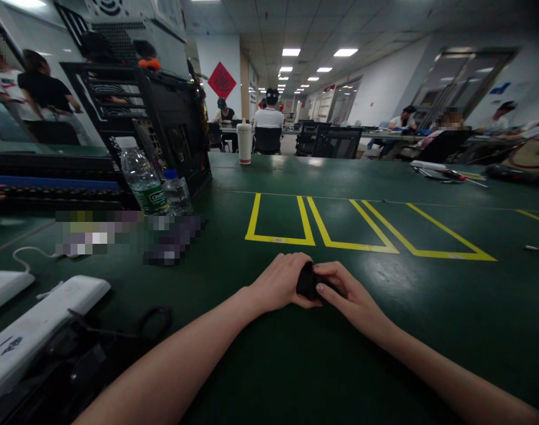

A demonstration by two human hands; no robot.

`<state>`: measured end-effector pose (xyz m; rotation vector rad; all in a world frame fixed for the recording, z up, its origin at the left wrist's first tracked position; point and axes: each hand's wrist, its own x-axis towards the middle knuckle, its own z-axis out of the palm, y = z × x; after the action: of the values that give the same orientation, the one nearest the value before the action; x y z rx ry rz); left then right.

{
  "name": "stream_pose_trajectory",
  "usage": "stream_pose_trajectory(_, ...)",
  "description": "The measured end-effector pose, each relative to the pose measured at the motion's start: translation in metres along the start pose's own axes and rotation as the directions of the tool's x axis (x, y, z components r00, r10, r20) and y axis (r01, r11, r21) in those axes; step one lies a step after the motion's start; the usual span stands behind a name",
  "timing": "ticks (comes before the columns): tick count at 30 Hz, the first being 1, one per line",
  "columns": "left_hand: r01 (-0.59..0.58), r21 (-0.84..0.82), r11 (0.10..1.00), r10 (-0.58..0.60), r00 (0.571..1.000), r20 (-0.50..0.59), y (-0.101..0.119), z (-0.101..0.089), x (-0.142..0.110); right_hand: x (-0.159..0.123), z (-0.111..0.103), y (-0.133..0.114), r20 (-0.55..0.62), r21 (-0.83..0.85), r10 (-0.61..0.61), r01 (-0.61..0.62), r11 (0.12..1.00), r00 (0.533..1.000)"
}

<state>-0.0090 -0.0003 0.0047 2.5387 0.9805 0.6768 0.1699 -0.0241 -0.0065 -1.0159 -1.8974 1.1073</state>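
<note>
A small black object (306, 282) with a rounded edge is between my hands, low over the green table; its kind I cannot make out. My left hand (281, 280) wraps round it from the left, hiding much of it. From the right, the thumb and fingers of my right hand (346, 289) grip its other side. Both hands are closed on the same thing. Just beyond them, yellow tape (280, 240) marks several outlines on the tabletop.
The green table (234, 183) bears a water bottle (143, 180), a smaller blue-capped bottle (177, 195), a white cup (244, 143), white power strips (52, 330) and dark cables (118, 330) at the left. A black computer frame (163, 130) stands behind the bottles. Tools (446, 172) lie at far right.
</note>
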Motion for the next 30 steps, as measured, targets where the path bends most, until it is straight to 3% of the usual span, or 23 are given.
stream_pose_trajectory(7,0.014,-0.008,1.0,-0.014,1.0,0.003,0.0018,-0.0013,-0.0002,0.0018,0.001,0.0008,-0.001,0.015,0.1,-0.1,0.995,0.995)
stream_pose_trajectory(11,0.031,0.003,1.0,-0.031,0.999,0.012,0.0009,-0.0007,-0.0004,-0.0005,-0.0011,0.0009,0.053,-0.003,0.043,-0.043,0.999,0.998)
stream_pose_trajectory(15,0.011,0.01,1.0,-0.011,1.0,-0.013,-0.0004,0.0006,0.0002,-0.001,-0.0019,-0.0001,0.017,-0.006,-0.012,0.012,1.0,1.0)
stream_pose_trajectory(22,0.01,0.005,1.0,-0.01,1.0,-0.009,0.0012,-0.0006,0.0004,0.0013,0.0011,0.0014,0.0,-0.016,0.084,-0.084,0.996,0.996)
stream_pose_trajectory(30,0.024,0.008,1.0,-0.024,1.0,0.002,0.001,-0.0002,-0.0002,-0.0019,-0.0021,0.0007,0.033,0.003,-0.012,0.012,1.0,0.999)
